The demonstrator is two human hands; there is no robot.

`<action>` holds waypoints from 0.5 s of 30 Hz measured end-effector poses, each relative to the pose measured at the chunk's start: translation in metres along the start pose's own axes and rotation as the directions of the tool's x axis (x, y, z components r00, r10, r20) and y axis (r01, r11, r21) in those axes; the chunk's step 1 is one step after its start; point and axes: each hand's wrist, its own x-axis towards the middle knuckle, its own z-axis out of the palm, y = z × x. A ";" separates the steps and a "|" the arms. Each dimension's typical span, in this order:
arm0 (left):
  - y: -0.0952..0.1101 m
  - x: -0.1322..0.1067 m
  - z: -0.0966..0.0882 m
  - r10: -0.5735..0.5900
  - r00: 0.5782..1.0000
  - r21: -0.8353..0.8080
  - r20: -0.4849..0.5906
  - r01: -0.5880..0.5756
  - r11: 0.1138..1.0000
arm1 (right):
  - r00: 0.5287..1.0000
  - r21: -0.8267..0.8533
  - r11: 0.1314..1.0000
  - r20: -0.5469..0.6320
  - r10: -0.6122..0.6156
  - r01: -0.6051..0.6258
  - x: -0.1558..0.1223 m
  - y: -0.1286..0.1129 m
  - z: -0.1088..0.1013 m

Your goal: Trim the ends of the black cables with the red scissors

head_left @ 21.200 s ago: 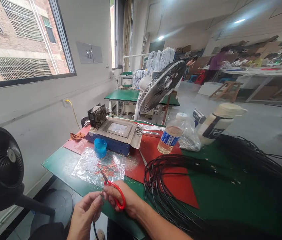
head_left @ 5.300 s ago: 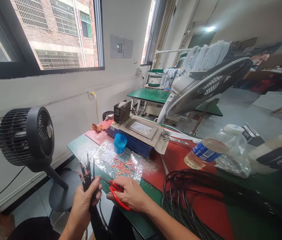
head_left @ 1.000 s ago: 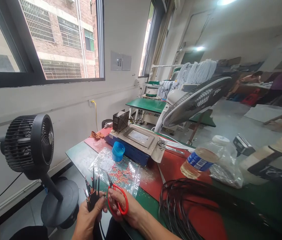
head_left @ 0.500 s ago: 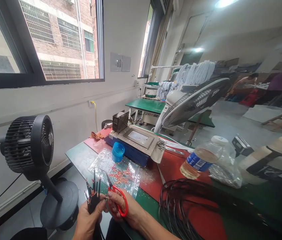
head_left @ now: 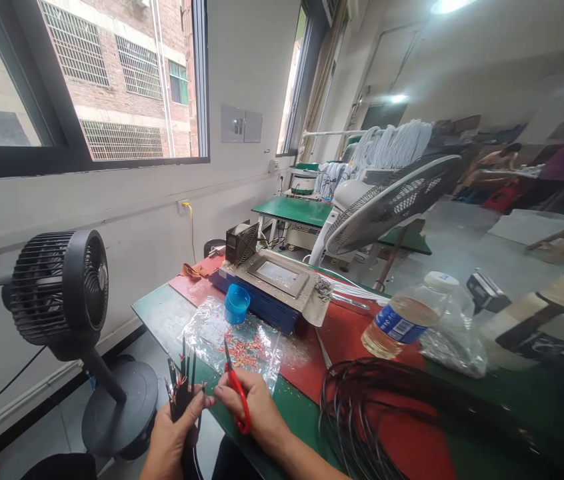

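Observation:
My left hand (head_left: 176, 427) is closed round a bundle of black cables (head_left: 182, 393), their ends pointing up with thin coloured wires showing. Red-handled scissors (head_left: 239, 393) sit in my right hand (head_left: 257, 408), blades pointing up and away. The fingertips of both hands come close together near one cable end. Beyond them, a clear plastic bag (head_left: 202, 337) lies flat on the table, strewn with small red and orange scraps (head_left: 242, 350). A blue cup (head_left: 237, 304) stands on the bag's far part.
Behind the bag stands a blue heating unit (head_left: 262, 303) with a metal top and a small black fan (head_left: 242, 243). To the right are a coil of black cables (head_left: 357, 413) and a bottle of yellowish liquid (head_left: 397, 323). A floor fan (head_left: 67, 293) stands left; people work far right.
My right hand has turned, so the scissors now show edge-on and more upright. A small gap has opened between my two hands' fingertips.

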 end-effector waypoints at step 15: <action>0.005 -0.005 -0.005 -0.020 0.993 0.003 0.120 0.020 1.000 | 0.951 -0.423 0.855 0.062 -0.302 0.300 0.000 0.006 -0.004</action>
